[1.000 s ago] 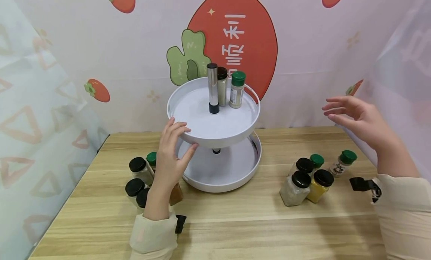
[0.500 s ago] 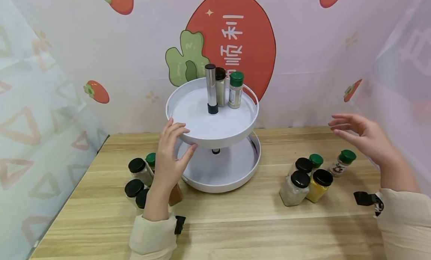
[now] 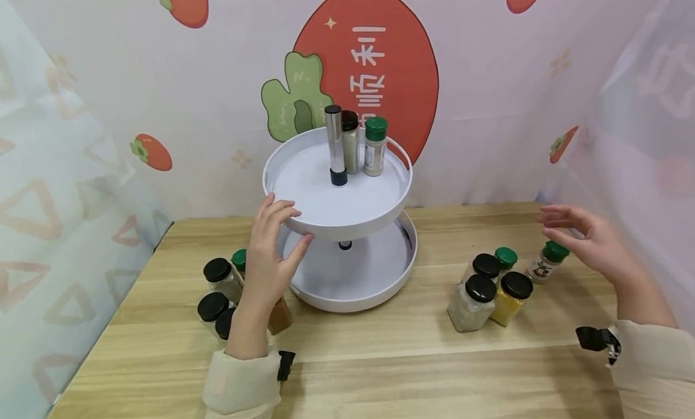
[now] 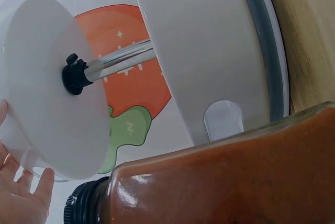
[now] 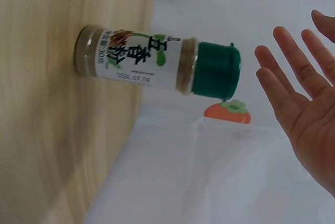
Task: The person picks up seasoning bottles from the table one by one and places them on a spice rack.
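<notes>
A white two-tier turntable tray (image 3: 347, 232) with a metal post stands mid-table. My left hand (image 3: 268, 250) holds the near left rim of its upper tier, fingers over the edge and thumb beneath. On that tier, behind the post, stand a black-capped jar (image 3: 351, 144) and a green-capped spice bottle (image 3: 374, 154). To the right, my right hand (image 3: 589, 238) hovers with relaxed, parted fingers and holds nothing. Just beside it a green-capped, labelled spice bottle (image 5: 141, 62) stands upright on the table; the right wrist view shows a gap between its cap and my fingertips.
Several jars cluster right of the tray, among them a yellow-filled jar (image 3: 509, 307) and a pale-filled jar (image 3: 469, 307). More black-capped jars (image 3: 219, 277) stand by my left forearm, which partly hides them. A reddish-brown jar (image 4: 225, 182) sits close to the left wrist.
My right hand has come down and slightly to the right, closer to the lone green-capped spice bottle. My left hand stays at the upper tier's rim, and the tray and jars keep their places.
</notes>
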{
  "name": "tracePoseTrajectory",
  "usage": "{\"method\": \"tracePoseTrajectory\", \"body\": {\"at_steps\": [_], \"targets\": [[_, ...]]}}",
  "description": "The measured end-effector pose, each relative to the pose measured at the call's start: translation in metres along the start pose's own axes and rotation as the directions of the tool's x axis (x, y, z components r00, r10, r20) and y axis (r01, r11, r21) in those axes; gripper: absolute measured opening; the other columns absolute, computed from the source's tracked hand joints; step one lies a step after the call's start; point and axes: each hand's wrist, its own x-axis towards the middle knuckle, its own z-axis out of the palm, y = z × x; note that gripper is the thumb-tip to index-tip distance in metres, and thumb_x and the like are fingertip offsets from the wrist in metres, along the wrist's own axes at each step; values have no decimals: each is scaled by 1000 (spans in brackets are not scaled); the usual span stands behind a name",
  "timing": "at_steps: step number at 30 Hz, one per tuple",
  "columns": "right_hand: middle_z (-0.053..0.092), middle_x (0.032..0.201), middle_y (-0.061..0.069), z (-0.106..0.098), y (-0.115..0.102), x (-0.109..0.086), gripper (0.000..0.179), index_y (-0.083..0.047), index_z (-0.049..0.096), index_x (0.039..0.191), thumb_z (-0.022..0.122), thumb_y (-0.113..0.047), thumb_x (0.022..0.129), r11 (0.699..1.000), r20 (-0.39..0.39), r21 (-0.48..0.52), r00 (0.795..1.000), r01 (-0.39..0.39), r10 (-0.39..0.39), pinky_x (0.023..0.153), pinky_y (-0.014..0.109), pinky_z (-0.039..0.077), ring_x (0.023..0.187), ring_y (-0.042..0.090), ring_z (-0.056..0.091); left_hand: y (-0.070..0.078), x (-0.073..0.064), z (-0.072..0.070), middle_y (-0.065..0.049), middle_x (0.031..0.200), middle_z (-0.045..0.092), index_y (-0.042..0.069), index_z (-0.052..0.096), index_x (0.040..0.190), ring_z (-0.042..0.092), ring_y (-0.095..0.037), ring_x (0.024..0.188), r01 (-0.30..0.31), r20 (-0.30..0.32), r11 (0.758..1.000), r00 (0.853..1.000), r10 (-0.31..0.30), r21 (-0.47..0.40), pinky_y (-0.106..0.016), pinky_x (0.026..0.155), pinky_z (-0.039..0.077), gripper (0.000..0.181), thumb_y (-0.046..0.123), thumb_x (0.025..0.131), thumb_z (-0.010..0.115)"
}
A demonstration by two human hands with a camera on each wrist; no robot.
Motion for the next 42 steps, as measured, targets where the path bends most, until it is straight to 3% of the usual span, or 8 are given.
{"method": "tracePoseTrajectory", "body": {"at_steps": [6, 15, 19, 27, 36, 42], "targets": [[56, 112, -38, 0, 9, -5, 36, -13, 56, 133, 62, -9, 97, 999, 2, -26, 1000, 25, -25, 73, -1, 38, 99, -21, 51, 0, -1, 0, -13, 136, 56, 3, 61, 120, 29, -31, 150, 2, -5, 1000, 1000, -2, 4, -52, 125, 24, 40, 5, 84, 78], [52, 113, -40, 0, 21, -16, 33, -13, 57, 130, 63, -12, 97, 999, -3, -54, 1000, -9, 9, 74, -2, 36, 100, -23, 48, 0, -2, 1, -13, 135, 57, 2, 60, 119, 29, -32, 149, -3, -6, 1000, 1000, 3, 10, -51, 125, 24, 40, 4, 84, 78], [51, 111, -42, 1, 28, -18, 33, -8, 58, 127, 65, -8, 95, 998, -5, -70, 1000, -3, 2, 73, -3, 38, 97, -25, 47, -1, -3, 1, -12, 136, 57, 3, 60, 120, 29, -32, 150, 4, -1, 1000, 1000, -4, 6, -52, 125, 24, 40, 5, 84, 78], [43, 110, -45, 4, 39, -21, 47, 2, 52, 132, 71, -12, 91, 990, 67, -133, 996, -49, 58, 67, 5, 43, 97, -25, 37, 0, -4, 2, -12, 136, 56, 4, 60, 120, 29, -31, 150, 10, 4, 1000, 1000, -10, 8, -52, 125, 25, 40, 5, 84, 78], [43, 111, -43, 5, 47, -24, 45, 0, 54, 132, 70, -8, 91, 995, 65, -91, 997, -39, 45, 68, 4, 44, 94, -24, 42, 0, -3, 2, -13, 136, 56, 3, 60, 120, 29, -31, 150, -1, 9, 1000, 1000, 1, 15, -52, 125, 24, 41, 5, 84, 78], [47, 106, -39, 9, 52, -24, 42, -11, 57, 129, 71, -6, 90, 996, 64, -80, 997, -37, 42, 69, 3, 43, 93, -23, 44, 0, -1, 1, -14, 135, 56, 2, 59, 120, 30, -36, 148, -23, -1, 1000, 1000, 23, 16, -51, 125, 24, 40, 3, 83, 78]]}}
